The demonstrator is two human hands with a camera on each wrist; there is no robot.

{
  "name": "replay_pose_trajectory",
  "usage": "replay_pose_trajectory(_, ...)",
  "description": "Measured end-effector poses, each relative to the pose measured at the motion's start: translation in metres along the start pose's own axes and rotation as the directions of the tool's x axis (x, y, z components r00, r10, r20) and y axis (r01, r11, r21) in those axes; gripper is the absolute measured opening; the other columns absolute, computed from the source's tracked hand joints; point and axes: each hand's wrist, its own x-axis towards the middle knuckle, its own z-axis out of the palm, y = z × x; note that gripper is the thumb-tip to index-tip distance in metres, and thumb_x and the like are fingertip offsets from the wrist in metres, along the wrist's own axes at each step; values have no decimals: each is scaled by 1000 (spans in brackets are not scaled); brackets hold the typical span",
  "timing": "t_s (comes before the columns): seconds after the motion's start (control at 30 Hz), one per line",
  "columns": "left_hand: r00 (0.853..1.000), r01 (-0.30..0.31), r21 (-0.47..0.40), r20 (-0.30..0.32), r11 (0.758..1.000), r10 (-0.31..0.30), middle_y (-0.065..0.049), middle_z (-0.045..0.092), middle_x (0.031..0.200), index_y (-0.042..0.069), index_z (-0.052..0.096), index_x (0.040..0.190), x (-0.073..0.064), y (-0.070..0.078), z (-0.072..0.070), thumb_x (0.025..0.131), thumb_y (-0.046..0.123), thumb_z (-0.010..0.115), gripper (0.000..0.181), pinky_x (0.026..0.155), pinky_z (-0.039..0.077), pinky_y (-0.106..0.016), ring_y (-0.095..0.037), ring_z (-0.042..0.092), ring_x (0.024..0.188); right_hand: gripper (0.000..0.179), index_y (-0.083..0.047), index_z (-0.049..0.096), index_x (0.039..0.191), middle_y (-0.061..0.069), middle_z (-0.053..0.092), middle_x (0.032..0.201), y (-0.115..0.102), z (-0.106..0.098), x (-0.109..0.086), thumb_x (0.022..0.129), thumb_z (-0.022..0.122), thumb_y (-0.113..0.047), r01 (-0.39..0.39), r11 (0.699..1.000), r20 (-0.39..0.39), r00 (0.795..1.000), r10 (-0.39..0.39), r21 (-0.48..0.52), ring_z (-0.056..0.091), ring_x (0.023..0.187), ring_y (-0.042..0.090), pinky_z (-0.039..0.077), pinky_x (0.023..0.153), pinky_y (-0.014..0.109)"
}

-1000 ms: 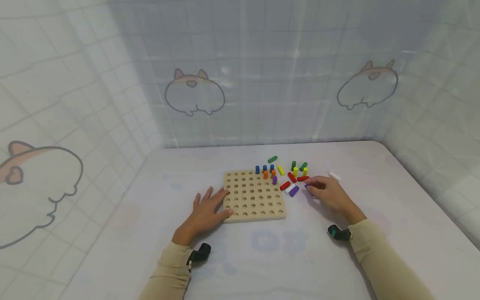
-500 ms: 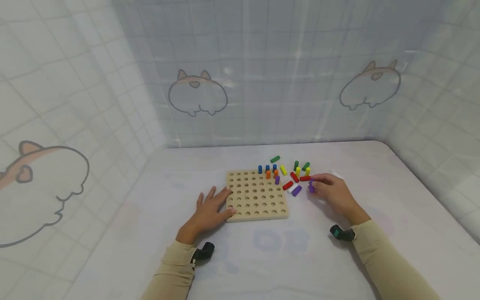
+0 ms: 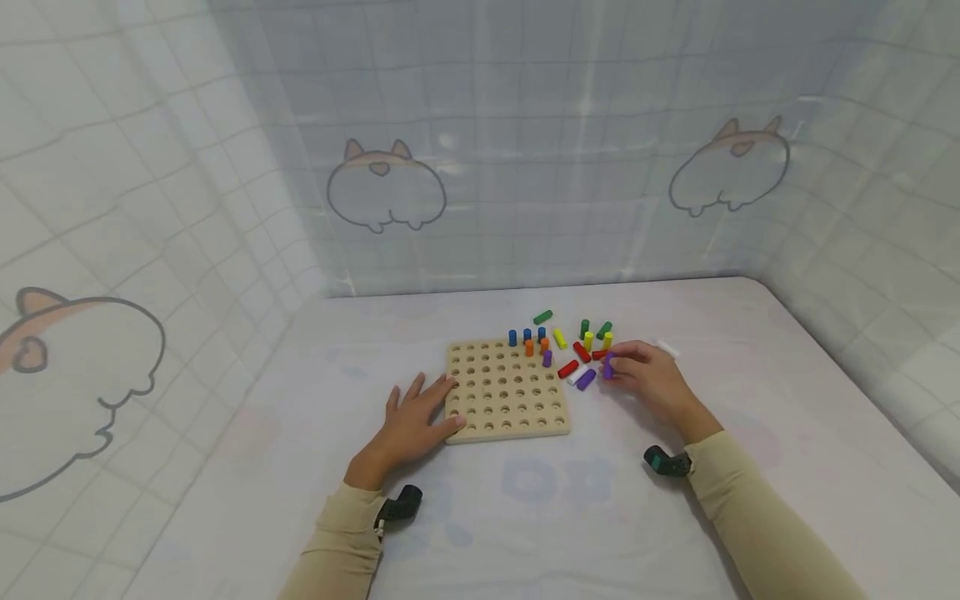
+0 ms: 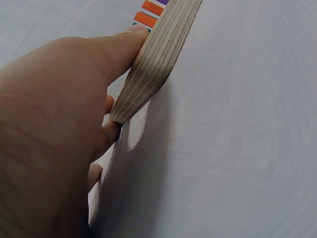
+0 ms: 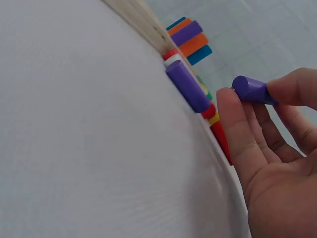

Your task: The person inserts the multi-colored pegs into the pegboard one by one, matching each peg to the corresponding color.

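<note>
A square wooden pegboard (image 3: 506,435) with rows of round holes lies on the table. Blue pegs (image 3: 527,336), orange pegs (image 3: 529,348) and one purple peg (image 3: 547,358) stand in its far right corner. My left hand (image 3: 405,429) rests at the board's left edge, fingers spread, with the thumb (image 4: 121,47) on its top near the corner. To the right of the board, my right hand (image 3: 656,383) pinches another purple peg (image 5: 251,90) between fingers and thumb, held upright in the head view. A second loose purple peg (image 5: 188,87) lies on the table beside that hand.
Right of the board lie loose red pegs (image 3: 568,369), a white peg (image 3: 578,375) and a yellow peg (image 3: 560,338). Green pegs (image 3: 543,317) are farther back, some upright. Another white peg (image 3: 667,348) lies behind my right hand. A patterned curtain (image 3: 540,233) borders the table's back.
The purple peg in my right hand has turned from tilted, mostly hidden, to upright between the fingers. My left hand stays on the board; the whole view shifts slightly.
</note>
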Motion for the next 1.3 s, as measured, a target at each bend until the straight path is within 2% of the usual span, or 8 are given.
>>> replay_pose_trajectory(0.27,1000,-2,-9,1,1000,2,-1,29,163,21,32,159,-1,0,1,95,64,52,80,115,-7,-65,-35,7,153,42,9,45,141,29,46,140,-5,4,5,104,53,-7,10,999,-5,1000,-10,45,58,122,37,55,91,36)
replay_pose_trajectory(0.4,1000,-3,-10,-2,1000,3,-1,29,163,21,33,159,0,1,2,95,65,52,80,115,-6,-65,-37,7,152,44,8,44,144,29,45,140,-8,10,9,104,54,-9,17,998,-4,1000,-17,56,60,118,32,55,92,36)
replay_pose_trajectory(0.57,1000,-5,-13,-6,1000,4,-1,29,163,21,34,159,0,1,2,95,64,52,80,115,-7,-65,-36,7,152,46,8,43,145,22,48,135,-10,17,16,104,55,-8,18,995,-18,1000,-17,95,62,110,23,54,92,34)
replay_pose_trajectory(0.73,1000,-2,-5,-5,1000,2,-1,28,163,22,33,159,0,0,3,95,65,51,80,115,-7,-65,-36,7,152,49,8,42,145,21,49,133,-10,23,23,102,58,-6,4,984,-19,1000,-1,178,62,115,28,53,94,35)
replay_pose_trajectory(0.87,1000,0,-10,-5,1000,0,0,27,163,22,32,159,-1,0,2,95,64,52,79,115,-8,-64,-35,7,153,50,7,41,146,27,48,139,-11,30,29,102,59,-8,0,981,-5,1000,1,192,59,123,34,52,95,35)
replay_pose_trajectory(1.03,1000,3,-7,2,1000,-3,-1,28,163,21,32,159,-1,0,3,95,64,52,80,115,-8,-64,-35,6,153,50,5,41,146,25,49,139,-12,35,33,102,60,-10,-19,979,-4,1000,20,205,52,129,38,51,97,34)
replay_pose_trajectory(1.3,1000,9,-6,4,1000,-9,-1,27,163,21,32,159,-3,3,-2,95,64,52,80,115,-7,-64,-36,6,153,51,5,41,146,24,51,137,-14,39,36,101,61,-9,-12,972,-14,1000,16,234,63,114,26,53,95,33)
